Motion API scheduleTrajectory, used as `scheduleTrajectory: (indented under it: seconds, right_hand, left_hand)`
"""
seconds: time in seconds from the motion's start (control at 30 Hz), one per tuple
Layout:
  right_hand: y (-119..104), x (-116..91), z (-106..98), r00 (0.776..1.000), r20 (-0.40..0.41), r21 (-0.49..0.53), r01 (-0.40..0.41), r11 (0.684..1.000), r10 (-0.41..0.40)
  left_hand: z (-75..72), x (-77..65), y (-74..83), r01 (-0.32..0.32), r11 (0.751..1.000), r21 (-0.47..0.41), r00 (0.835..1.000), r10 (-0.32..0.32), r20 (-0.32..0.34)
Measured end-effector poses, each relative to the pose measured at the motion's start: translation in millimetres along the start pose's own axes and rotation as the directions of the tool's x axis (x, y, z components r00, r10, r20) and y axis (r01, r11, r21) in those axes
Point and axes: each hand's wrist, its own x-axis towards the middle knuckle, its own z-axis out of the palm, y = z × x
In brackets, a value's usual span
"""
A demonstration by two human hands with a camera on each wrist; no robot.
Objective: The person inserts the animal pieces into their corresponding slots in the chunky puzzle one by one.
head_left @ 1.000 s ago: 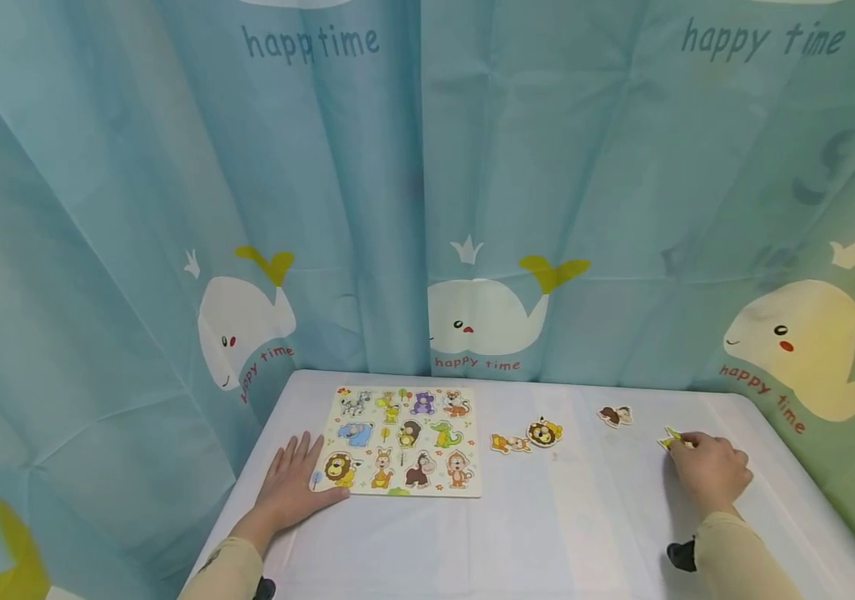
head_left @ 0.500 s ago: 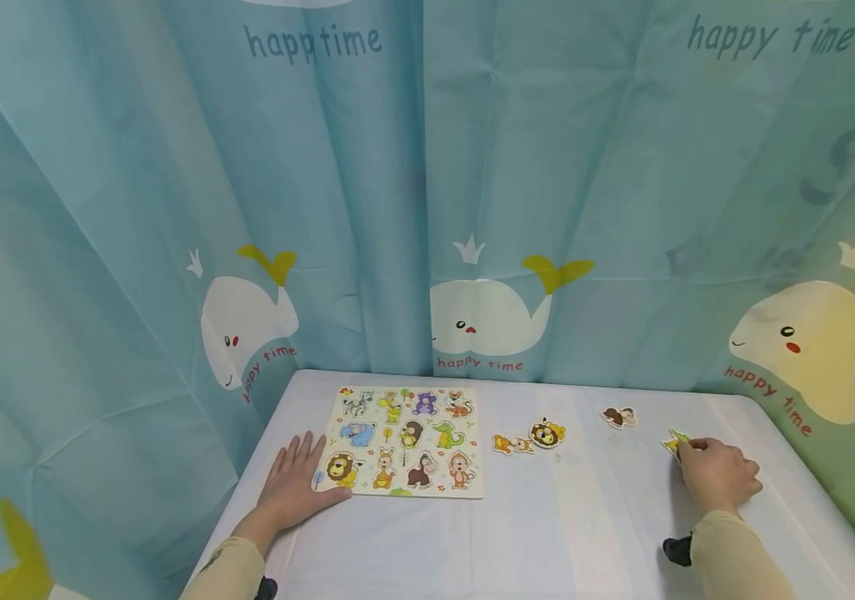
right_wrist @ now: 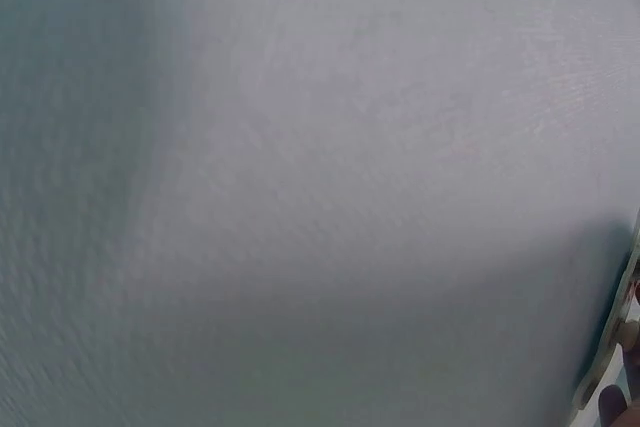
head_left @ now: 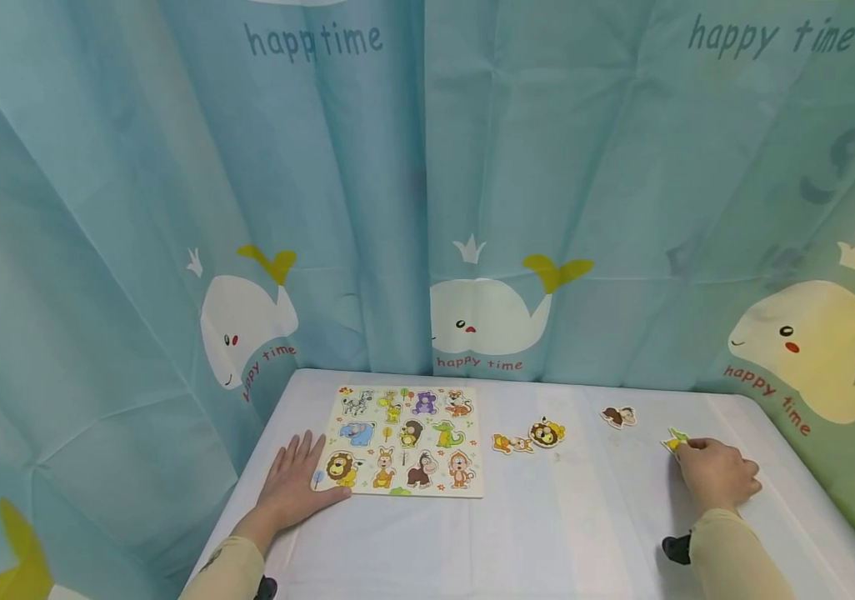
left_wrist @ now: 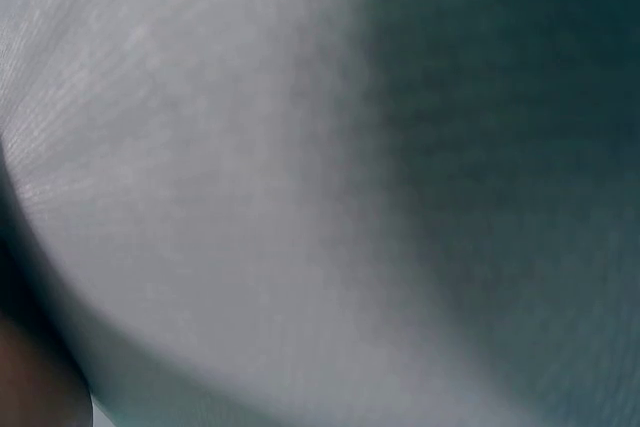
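Note:
A square animal puzzle board [head_left: 403, 483] lies at the left of the table in the head view. My left hand [head_left: 296, 487] rests at its near left corner, fingers straight along the left side and thumb by the near edge. Over at the right, my right hand [head_left: 716, 475] pinches a green and yellow puzzle piece [head_left: 673, 439] between thumb and fingers; much of the piece is hidden. The right wrist view catches the edge of a puzzle piece [right_wrist: 600, 367] and some fingertips [right_wrist: 613, 405] in its lower right corner.
Right of the board lie a kangaroo piece [head_left: 512, 444] and a lion piece [head_left: 547, 432], close together. A brown gorilla piece [head_left: 618, 417] lies farther right. A blue curtain [head_left: 367, 208] with whales hangs behind the white table [head_left: 532, 542].
The head view has shifted slightly. My right hand stays at the green and yellow piece with barely any movement, and my left hand keeps its place by the board.

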Motion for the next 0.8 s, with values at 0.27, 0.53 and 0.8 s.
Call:
scheduleTrajectory:
  seconds: [0.27, 0.53, 0.8]
  right_hand:
    - [6.0, 2.7, -0.7, 1.0, 0.006, -0.018, -0.018, 1.0, 0.018]
    - [2.7, -2.5, -0.4, 0.999, -0.014, -0.029, -0.032, 0.999, 0.032]
    - [-2.9, -4.1, 2.5, 0.999, -0.038, 0.033, 0.028, 0.999, -0.027]
  left_hand:
    - [0.5, 1.6, -0.7, 0.005, 1.0, 0.026, 1.0, -0.005, 0.021]
    - [2.6, 2.6, -0.1, 0.001, 1.0, 0.024, 1.0, -0.001, 0.017]
    - [4.1, 3.2, -0.3, -0.004, 1.0, 0.013, 1.0, 0.004, 0.009]
